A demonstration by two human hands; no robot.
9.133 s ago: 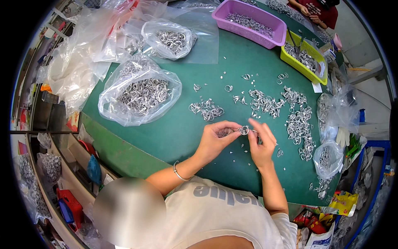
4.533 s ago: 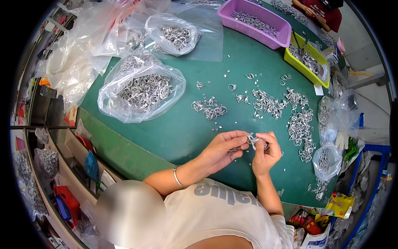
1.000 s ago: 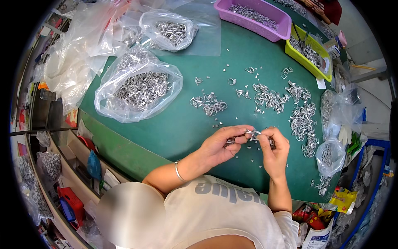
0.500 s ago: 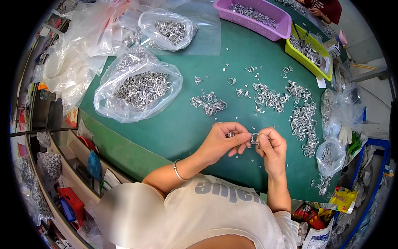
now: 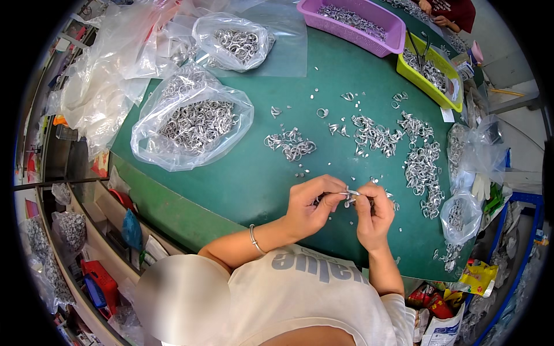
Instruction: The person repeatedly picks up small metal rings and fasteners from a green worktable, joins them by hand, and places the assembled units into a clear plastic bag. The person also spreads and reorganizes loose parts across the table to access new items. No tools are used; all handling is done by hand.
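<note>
I watch the left hand [image 5: 314,205] and the right hand [image 5: 375,218] nearly meet above the green desk [image 5: 219,202], close in front of the person's body. Between them is a silver metal ring [image 5: 352,192], pinched by thumb and fingers from both sides. I cannot tell how many more pieces the left hand's curled fingers hold. Beyond the hands I see a small ring pile [image 5: 291,144], and to its right a looser ring heap [image 5: 375,136]. An open clear plastic bag [image 5: 138,141] full of rings sits at the left. Farther back stand a purple basket [image 5: 346,33] and a lime-yellow basket [image 5: 420,85], the latter holding dark-handled pliers [image 5: 424,55] among silver pieces.
</note>
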